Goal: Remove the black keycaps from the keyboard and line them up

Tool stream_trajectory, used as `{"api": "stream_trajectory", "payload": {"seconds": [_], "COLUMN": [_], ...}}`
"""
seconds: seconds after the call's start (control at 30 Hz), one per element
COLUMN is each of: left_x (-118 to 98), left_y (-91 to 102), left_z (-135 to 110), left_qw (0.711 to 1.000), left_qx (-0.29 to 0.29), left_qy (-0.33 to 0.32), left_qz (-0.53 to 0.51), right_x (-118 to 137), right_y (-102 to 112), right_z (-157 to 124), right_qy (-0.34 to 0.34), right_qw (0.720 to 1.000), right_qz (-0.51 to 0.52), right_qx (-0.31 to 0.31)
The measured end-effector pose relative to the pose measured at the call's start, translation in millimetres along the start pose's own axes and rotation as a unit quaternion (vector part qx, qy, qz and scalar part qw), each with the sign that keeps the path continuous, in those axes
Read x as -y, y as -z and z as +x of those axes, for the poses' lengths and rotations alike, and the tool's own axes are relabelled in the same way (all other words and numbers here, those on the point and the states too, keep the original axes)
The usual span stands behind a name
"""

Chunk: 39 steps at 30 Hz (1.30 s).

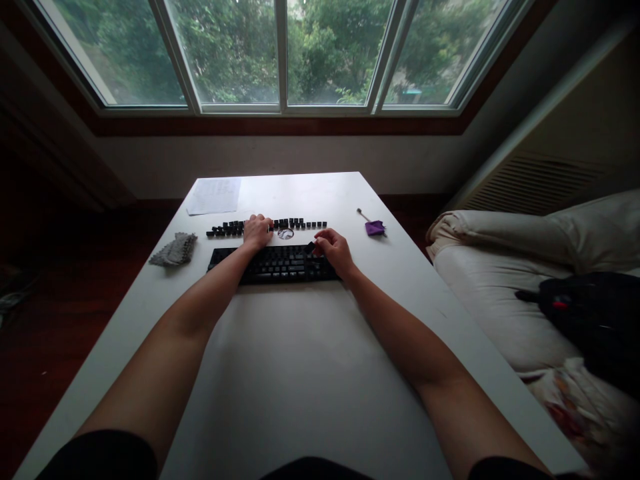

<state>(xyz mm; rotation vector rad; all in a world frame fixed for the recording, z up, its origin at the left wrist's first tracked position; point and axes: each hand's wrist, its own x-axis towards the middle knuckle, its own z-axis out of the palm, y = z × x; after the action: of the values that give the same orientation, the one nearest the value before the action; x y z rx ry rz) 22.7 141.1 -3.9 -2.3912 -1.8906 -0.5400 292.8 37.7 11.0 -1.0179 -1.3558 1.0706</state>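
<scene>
A black keyboard (280,264) lies on the white table, partly covered by my left forearm. Behind it run rows of loose black keycaps (295,223), with a round, shiny wire-like item (285,234) in front of them. My left hand (257,231) is among the loose caps, its fingers curled down; the fingertips and whatever they grip are hard to see. Above the keyboard's right part, my right hand (334,251) pinches a small black keycap (311,247) between thumb and fingers.
A grey cloth (175,249) lies at the left, and a sheet of paper (215,195) at the far left corner. To the right are a purple cloth (375,228) and a thin brush (363,214). A cream sofa (485,293) with a dark bag (595,320) stands beside the table (310,373).
</scene>
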Motion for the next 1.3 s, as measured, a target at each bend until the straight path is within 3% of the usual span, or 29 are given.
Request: {"api": "stream_trajectory", "payload": {"seconds": [0.37,0.6,0.77,1.0,1.17,1.3], "left_x": [-5.5,-15.5,-22.9,-36.5,-43.1,-44.6], "left_y": [8.0,19.3,29.1,36.3,37.9,38.7], "left_z": [-4.7,-32.6,-69.0,-103.7,-111.3,-112.4], "left_qw": [1.0,0.996,0.988,0.979,0.98,0.983], "left_qx": [-0.014,-0.036,-0.002,0.016,0.011,0.018], "left_qy": [-0.005,-0.051,-0.111,-0.159,-0.157,-0.149], "left_qz": [-0.011,-0.059,-0.11,-0.131,-0.119,-0.108], "right_x": [-3.5,4.1,25.5,44.8,38.4,33.0], "right_y": [1.3,1.4,-1.7,-20.9,-26.6,-27.9], "right_z": [2.9,3.5,5.0,12.2,20.7,26.2], "right_qy": [0.004,0.034,0.096,0.18,0.166,0.143], "right_qw": [1.0,0.999,0.986,0.928,0.927,0.942], "right_qz": [0.008,-0.018,-0.129,-0.295,-0.297,-0.28], "right_qx": [-0.007,-0.021,0.029,0.143,0.156,0.119]}}
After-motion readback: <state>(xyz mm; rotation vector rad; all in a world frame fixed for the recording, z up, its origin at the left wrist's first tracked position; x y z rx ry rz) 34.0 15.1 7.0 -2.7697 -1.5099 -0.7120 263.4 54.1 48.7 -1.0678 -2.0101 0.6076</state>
